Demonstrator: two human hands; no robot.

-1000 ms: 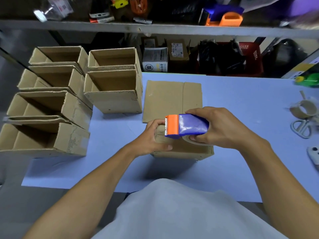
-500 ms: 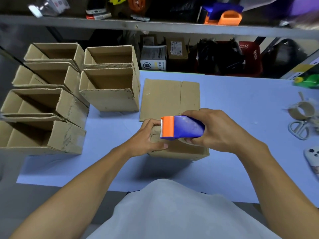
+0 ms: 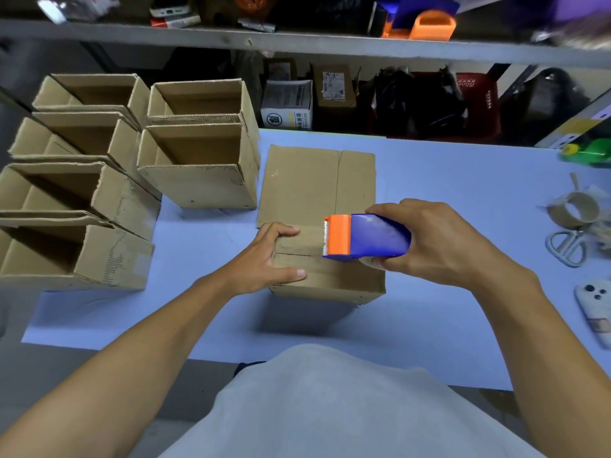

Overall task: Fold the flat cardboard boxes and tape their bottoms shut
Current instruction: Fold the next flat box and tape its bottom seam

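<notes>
As the tape gun (image 3: 365, 238) slides to the right along the top of the box (image 3: 330, 276), more of the box's left end shows than a moment ago, and its orange end now sits near the middle of the box instead of close to the left hand (image 3: 264, 259). That looks like a strip of tape is being pulled over the crack between the two flaps, so this box's bottom is partly shut and the pull probably has to go on to the right edge. The box stands upside down just in front of the flat cardboard (image 3: 314, 183), and touches it. The left hand's fingers (image 3: 284, 230) curl over the box's left end, with the thumb pressed on the near flap. The right hand (image 3: 439, 242) wraps tightly around the blue body of the tape gun, right above the box.
</notes>
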